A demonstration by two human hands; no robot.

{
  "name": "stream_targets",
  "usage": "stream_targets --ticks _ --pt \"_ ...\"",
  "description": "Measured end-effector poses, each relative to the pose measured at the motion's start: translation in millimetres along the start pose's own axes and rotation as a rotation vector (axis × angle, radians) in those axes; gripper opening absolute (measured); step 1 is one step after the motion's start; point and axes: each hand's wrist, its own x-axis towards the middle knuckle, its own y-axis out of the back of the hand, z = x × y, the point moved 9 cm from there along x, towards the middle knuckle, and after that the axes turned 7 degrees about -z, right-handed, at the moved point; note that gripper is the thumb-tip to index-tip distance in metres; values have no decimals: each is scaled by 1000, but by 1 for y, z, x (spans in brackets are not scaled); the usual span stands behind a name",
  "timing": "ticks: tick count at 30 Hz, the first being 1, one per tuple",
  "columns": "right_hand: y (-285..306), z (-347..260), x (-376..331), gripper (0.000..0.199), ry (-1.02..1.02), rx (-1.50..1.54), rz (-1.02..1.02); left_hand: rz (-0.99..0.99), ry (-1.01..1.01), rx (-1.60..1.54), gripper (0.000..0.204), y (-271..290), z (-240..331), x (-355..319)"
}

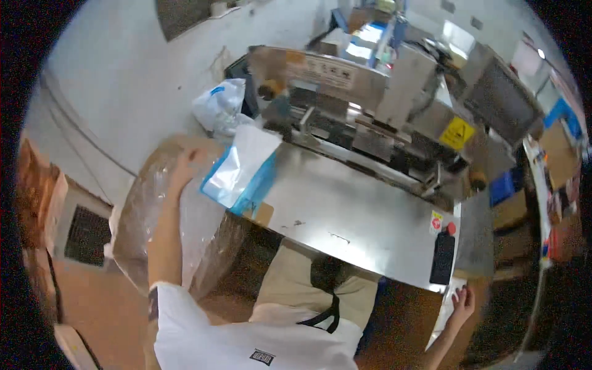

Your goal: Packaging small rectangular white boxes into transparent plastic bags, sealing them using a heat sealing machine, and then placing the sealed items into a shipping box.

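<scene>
Nearest, right hand point(461, 303) hanging beside the steel table's point(351, 209) right edge, fingers spread, holding nothing. Further out, left hand point(185, 165) reaching over a large clear-plastic-lined sack point(154, 216), fingertips at 1 blue and silver pouch point(237, 168); grip on it impossible to tell. Pouch lying on table's left corner. Beyond, sealing machine point(370, 105).

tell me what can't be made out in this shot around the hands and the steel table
- Head view: the left hand lies on a clear plastic sack; glare and motion blur hide the sack's contents and the hand's grip.
- The blue and silver pouches overlap, so their count is unclear.
- The right hand near the steel table corner is small and blurred; whether it touches anything is unclear.
- Marks on the yellow warning sign are too small.
</scene>
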Motion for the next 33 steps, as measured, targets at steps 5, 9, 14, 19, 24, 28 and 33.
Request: stream_targets --ticks 5,9,14,19,24,28,33 --pt "-80 -48 6 33 205 -5 -150 44 -48 269 52 -52 114 37" --pt "-107 -82 -18 29 159 -43 -190 115 -3 39 37 -45 82 46" --pt "-99 -72 -13 29 120 -25 -206 301 12 57 27 -35 93 42" --pt "-131 -75 -5 30 208 -87 -254 459 -40 -78 28 -9 133 28" --pt "-186 -115 -19 31 312 -205 -377 284 -156 -308 21 -16 216 12" --pt "-276 -212 -79 47 683 -333 -437 62 -414 -150 15 -50 339 -60" --pt "-365 -257 -139 37 797 -261 -826 -323 -504 -388 12 -118 419 -137"
